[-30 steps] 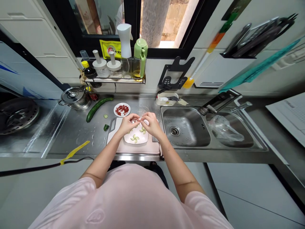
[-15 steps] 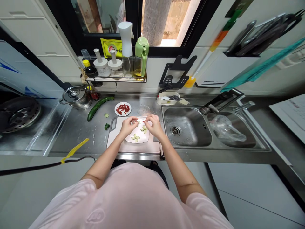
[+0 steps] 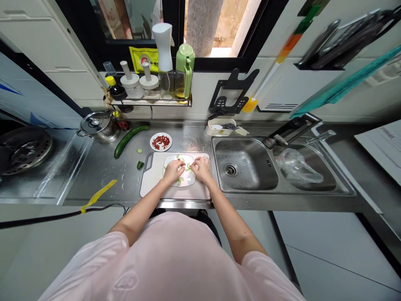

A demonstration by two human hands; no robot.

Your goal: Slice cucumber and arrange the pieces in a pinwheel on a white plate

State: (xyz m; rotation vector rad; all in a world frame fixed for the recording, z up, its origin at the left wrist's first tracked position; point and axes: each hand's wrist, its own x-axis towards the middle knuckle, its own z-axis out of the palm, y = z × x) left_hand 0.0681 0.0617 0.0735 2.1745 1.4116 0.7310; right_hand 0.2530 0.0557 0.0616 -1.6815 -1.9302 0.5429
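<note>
Left hand (image 3: 172,171) and right hand (image 3: 200,169) held over one plate (image 3: 188,183), grip cannot be told, slices (image 3: 180,180) partly covered by hands, one cucumber (image 3: 128,141) placed near board (image 3: 153,184)

- a lidded steel pot (image 3: 98,127) is placed on the steel counter (image 3: 94,175);
- a whole-looking cucumber (image 3: 128,141) is laid beside it;
- chopped red pieces are held on a small white plate (image 3: 151,142);
- a green-topped glass oil jug (image 3: 184,77) is shelved by a white-topped bottle (image 3: 163,46);
- a clear plastic bag (image 3: 299,167) is left in the steel double sink (image 3: 246,159);
- dark-handled utensils (image 3: 341,46) are racked on the wall;
</note>
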